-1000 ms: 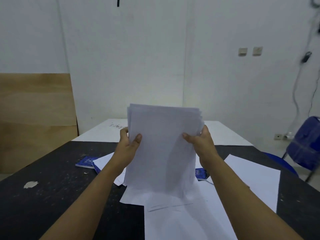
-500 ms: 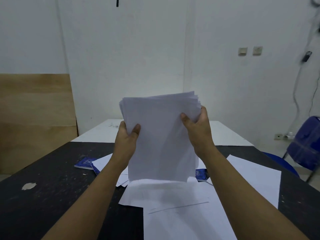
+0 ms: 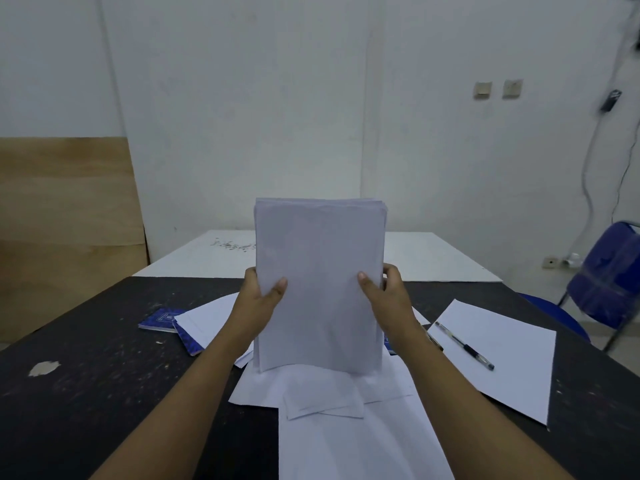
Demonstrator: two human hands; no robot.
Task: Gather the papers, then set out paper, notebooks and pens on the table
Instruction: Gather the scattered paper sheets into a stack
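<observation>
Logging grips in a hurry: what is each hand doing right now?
Left hand: holding the paper stack by its left edge.
Right hand: holding the same stack by its right edge.

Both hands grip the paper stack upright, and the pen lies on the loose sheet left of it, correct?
Not quite. The head view shows the pen on the loose sheet right of the paper stack, not left. The left hand and right hand do grip the stack upright.
</observation>
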